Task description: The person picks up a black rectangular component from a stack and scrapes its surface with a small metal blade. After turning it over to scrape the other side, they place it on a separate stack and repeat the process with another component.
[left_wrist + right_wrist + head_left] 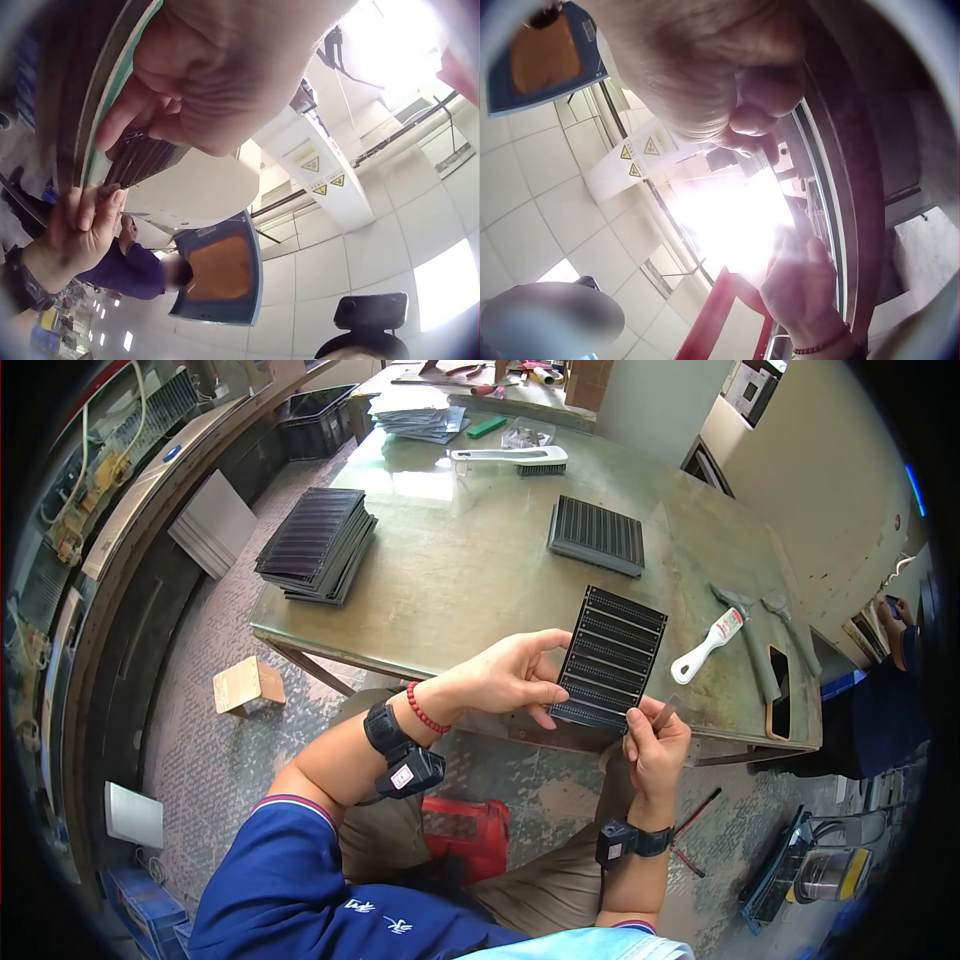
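A black slotted circuit-board panel [612,650] is held up, tilted, over the table's near edge. My left hand [505,675] pinches its left side, thumb on the face and other fingers partly hidden behind. At the panel's lower right corner is my right hand [657,748], thumb right at the edge. From that hand's curled fingers juts a thin metal blade [668,710], and its pointed tip shows in the left wrist view. The panel [154,161] appears edge-on below the left palm there. Glare washes out much of the right wrist view.
On the green table [450,570] stand a tall stack of black panels [315,545] at left and a smaller stack [597,535] ahead. A white-handled brush [510,456] lies farther back. Another white-handled brush [710,645] and a phone [778,695] lie at right. Another person [135,262] is beyond.
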